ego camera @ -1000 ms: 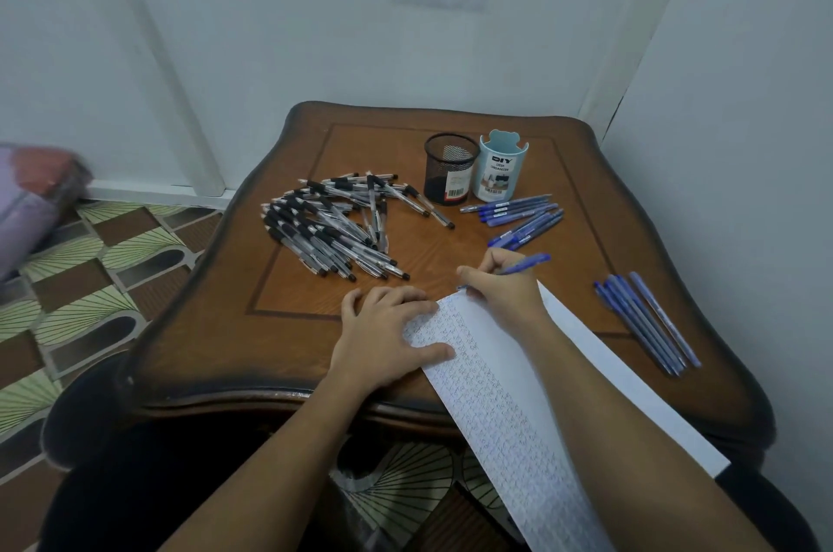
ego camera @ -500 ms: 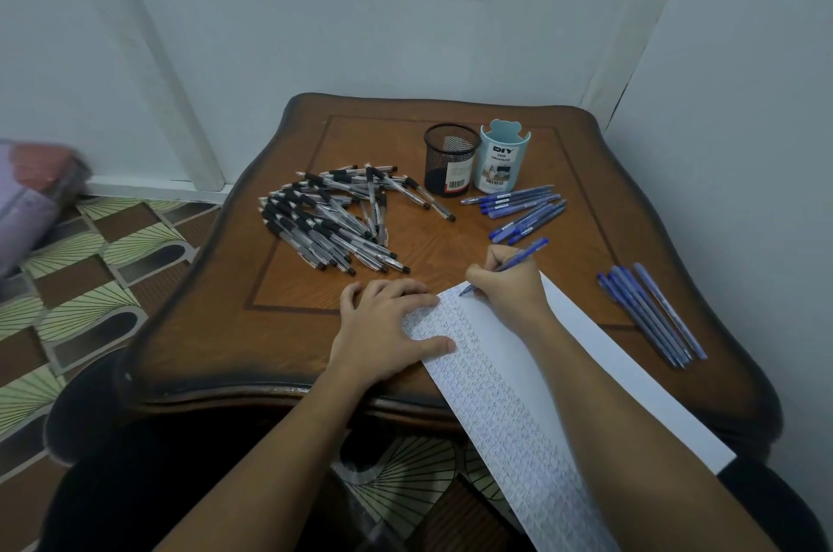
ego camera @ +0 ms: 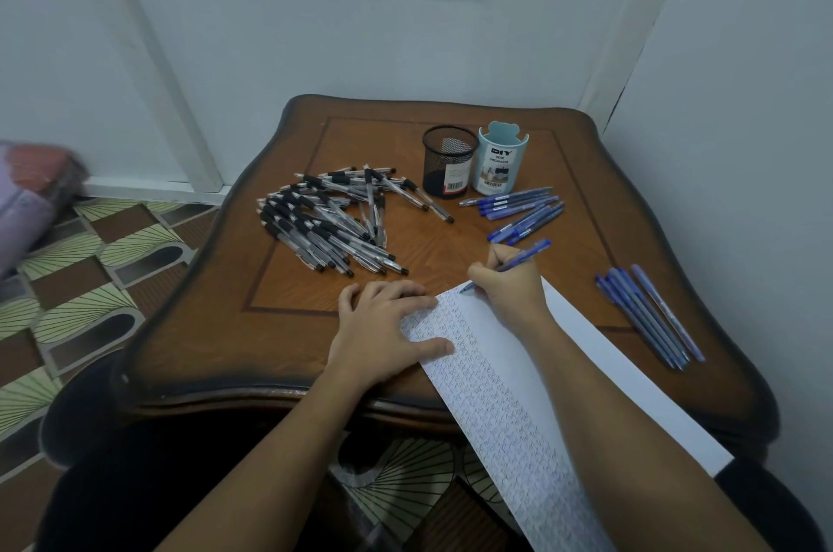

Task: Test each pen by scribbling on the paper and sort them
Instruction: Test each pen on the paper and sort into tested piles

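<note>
While the right hand (ego camera: pixel 511 287) rests on the far end of the paper (ego camera: pixel 496 398), its grip is closed round a blue pen (ego camera: pixel 525 255), pinched between thumb and fingers. The pen's tip is down at the sheet's far left corner and its barrel slants up to the right. The left hand (ego camera: pixel 383 326) lies flat with straight, slightly spread fingers, partly on the paper's left edge and partly on the table (ego camera: pixel 216 326) beside it; its grip holds nothing.

The paper is a long white strip running from the middle of the table out over its near edge. Its left part is covered with rows of small scribbles and its right part is plain white. A loose heap of black-and-clear pens (ego camera: pixel 329 222) lies on the far left of the table. At the far side stands a black mesh cup (ego camera: pixel 448 163), with a pale blue desk organizer (ego camera: pixel 500 168) just beside it on the right. A group of blue pens (ego camera: pixel 518 209) lies just nearer than the organizer. A row of blue pens (ego camera: pixel 649 317) lies well apart near the table's right edge.
</note>
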{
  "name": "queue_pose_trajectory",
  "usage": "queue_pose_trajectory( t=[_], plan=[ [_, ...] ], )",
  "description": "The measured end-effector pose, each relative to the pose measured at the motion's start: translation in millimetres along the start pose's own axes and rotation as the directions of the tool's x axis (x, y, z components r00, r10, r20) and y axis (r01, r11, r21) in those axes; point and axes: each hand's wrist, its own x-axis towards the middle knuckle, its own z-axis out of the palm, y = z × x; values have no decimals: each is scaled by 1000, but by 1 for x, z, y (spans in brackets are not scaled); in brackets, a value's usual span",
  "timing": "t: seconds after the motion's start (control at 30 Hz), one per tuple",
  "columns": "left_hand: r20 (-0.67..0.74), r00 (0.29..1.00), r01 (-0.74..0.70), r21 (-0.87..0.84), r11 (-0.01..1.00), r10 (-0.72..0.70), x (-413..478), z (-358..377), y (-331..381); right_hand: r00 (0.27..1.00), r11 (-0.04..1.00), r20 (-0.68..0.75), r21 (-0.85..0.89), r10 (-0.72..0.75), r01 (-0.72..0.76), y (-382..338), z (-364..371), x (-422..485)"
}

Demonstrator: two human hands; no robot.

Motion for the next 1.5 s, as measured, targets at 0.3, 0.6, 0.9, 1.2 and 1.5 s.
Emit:
queue_pose_trajectory(
  t=[0.3, 0.6, 0.9, 1.2, 1.5],
  plan=[
    [-1, 1000, -2, -8, 1000, 2, 0, 0, -1, 1000, 1000, 24, 5, 19, -19, 6, 0, 1],
    [-2, 1000, 0, -10, 1000, 0, 0, 0, 0, 999, 1000, 23, 12, 23, -23, 6, 1, 1],
    [4, 1000, -3, -5, 1000, 3, 1, -1, 0, 999, 999, 21, 9, 48, -49, 8, 1, 2],
    [4, 1000, 2, -12, 1000, -2, 0, -1, -1, 1000, 999, 5, -21, 27, -27, 5, 1, 1],
    [5, 1000, 0, -16, 1000, 0, 0, -1, 0, 1000, 1000, 3, -8, 3, -3, 6, 0, 1]
  ],
)
